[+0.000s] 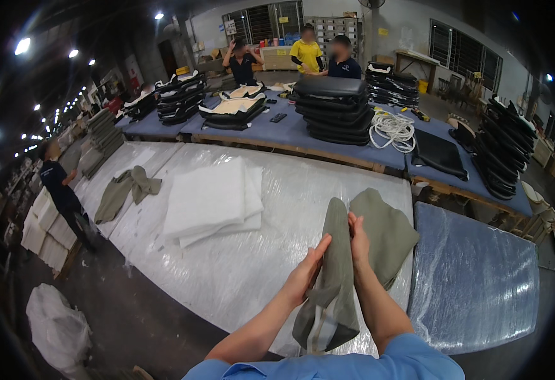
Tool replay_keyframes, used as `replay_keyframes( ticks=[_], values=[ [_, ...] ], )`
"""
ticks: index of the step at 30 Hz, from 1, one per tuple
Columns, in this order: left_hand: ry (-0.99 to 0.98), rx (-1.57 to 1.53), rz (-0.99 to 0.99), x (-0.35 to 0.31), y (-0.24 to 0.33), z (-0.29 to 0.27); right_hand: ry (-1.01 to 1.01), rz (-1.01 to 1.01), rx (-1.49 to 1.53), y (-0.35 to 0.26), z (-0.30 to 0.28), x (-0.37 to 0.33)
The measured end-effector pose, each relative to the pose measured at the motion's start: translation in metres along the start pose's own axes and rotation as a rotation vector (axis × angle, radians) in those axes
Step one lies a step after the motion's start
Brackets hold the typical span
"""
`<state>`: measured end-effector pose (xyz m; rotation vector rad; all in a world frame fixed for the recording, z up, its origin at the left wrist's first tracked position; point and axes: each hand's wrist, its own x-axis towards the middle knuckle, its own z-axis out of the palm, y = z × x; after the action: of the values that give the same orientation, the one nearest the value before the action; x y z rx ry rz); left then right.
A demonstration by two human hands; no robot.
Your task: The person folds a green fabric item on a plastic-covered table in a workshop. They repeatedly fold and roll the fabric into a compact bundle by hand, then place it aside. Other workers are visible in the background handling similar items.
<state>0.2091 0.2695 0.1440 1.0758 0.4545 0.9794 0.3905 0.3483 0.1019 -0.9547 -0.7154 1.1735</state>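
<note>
Upright between my hands stands a grey-green fabric cushion cover [336, 253], seen edge-on. White material shows at its lower end, close to my body. My left hand [305, 273] presses flat against its left side, and my right hand [359, 242] grips the right side near the top. Just right of it, another grey-green cushion piece [388, 235] lies on the plastic-wrapped table [284, 183]. Left of my hands is a stack of white padding sheets [205, 199]. Farther left lies a crumpled grey-green cover [124, 192].
Behind the table, a blue-topped bench [265, 136] carries black cushion stacks [331, 107] and a coil of white cord [392, 130]. A blue plastic-covered surface [473, 272] adjoins on the right. Several people work beyond; one person [62, 190] stands at left. A plastic-wrapped bundle [56, 329] sits lower left.
</note>
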Motion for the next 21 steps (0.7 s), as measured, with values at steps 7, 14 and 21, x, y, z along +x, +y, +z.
replay_keyframes(
  ticks=[7, 14, 21],
  values=[
    [0.205, -0.014, -0.147, 0.010, -0.022, -0.016, -0.091, 0.115, -0.023, -0.007, 0.031, -0.091],
    [0.155, 0.118, -0.034, -0.012, -0.035, -0.014, -0.072, 0.002, -0.161, 0.003, 0.037, -0.129],
    [0.139, 0.363, -0.040, -0.039, -0.028, -0.003, 0.012, -0.234, -0.379, 0.032, 0.039, -0.159]
  ],
)
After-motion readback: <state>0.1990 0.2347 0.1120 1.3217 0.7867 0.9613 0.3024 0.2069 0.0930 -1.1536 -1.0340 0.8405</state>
